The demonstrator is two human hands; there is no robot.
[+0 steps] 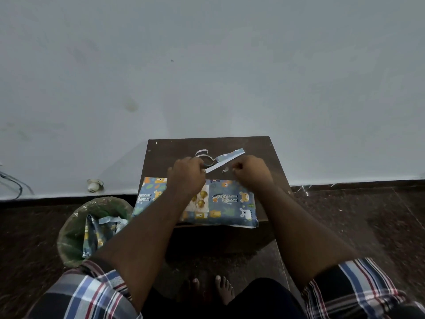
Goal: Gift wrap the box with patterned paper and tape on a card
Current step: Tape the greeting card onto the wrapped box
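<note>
The box (230, 203), wrapped in blue paper with animal prints, lies on the near half of a small dark table (271, 162). A white card with gold balloons (200, 201) lies on top of the box, partly hidden by my left forearm. Beyond the box, my left hand (186, 176) grips a dark ring-shaped thing that looks like a tape roll (208, 160). My right hand (250, 171) is curled, and its fingertips pinch a small pale piece of tape (226, 169) stretched towards the roll.
A cut strip of the patterned paper (230, 157) and a white curl of paper (201, 153) lie at the back of the table. A bin with a green liner (76, 231), holding paper scraps, stands on the floor to the left. The wall is just behind the table.
</note>
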